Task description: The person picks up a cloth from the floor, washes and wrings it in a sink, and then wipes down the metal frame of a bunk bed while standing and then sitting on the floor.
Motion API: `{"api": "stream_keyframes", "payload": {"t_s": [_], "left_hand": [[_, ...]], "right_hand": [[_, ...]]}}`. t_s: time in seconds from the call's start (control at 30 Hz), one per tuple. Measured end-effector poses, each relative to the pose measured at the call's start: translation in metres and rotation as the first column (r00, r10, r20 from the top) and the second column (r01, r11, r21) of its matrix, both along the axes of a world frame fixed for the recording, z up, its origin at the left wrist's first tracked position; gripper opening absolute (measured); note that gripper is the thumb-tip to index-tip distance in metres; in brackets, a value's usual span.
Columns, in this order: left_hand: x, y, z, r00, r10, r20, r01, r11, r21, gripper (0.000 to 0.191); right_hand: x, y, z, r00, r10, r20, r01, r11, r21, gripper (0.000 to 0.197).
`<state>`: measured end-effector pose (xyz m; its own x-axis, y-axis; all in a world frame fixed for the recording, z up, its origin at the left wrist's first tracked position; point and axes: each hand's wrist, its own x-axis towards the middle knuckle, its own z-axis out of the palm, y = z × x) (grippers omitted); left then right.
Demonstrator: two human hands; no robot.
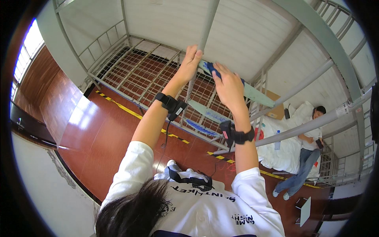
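Note:
With its fingers wrapped around it, my left hand point(189, 63) grips a grey metal post point(208, 26) of a bunk bed ladder. Spread flat, my right hand point(229, 86) presses a dark blue cloth point(213, 70) onto the top ladder step point(256, 95), which is pale green with worn blue patches. Part of the cloth is hidden under my palm and fingers. Below it are two more steps: a pale green one point(204, 111) and a lower step point(202, 127) with heavy blue marks. Both my wrists wear black straps with small devices.
A bare metal mesh bed base point(142, 68) lies behind the ladder. Grey bunk rails point(308, 129) run to the right. Beyond them a person point(308, 148) sits on a white-covered bed point(274, 133) near a water bottle point(277, 140). A small stool point(304, 211) stands on the red floor.

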<state>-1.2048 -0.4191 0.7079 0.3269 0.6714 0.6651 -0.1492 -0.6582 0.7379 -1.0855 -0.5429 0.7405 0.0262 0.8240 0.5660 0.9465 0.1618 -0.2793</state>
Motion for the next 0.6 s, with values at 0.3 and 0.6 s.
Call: {"api": "stream_keyframes", "payload": {"t_s": [0.3,0.6], "left_hand": [[-0.011,0.011,-0.002,1.0,0.001,0.016,-0.001,1.0,0.005,0.037],[-0.003,0.01,0.002,0.99,-0.141,0.03,0.144,0.984,-0.103,0.042]], "right_hand": [[-0.004,-0.008,0.005,0.987,0.162,0.014,-0.162,0.986,-0.047,0.033],[-0.019,0.012,-0.001,0.989,0.079,0.125,-0.093,0.99,0.108,0.029]]}}
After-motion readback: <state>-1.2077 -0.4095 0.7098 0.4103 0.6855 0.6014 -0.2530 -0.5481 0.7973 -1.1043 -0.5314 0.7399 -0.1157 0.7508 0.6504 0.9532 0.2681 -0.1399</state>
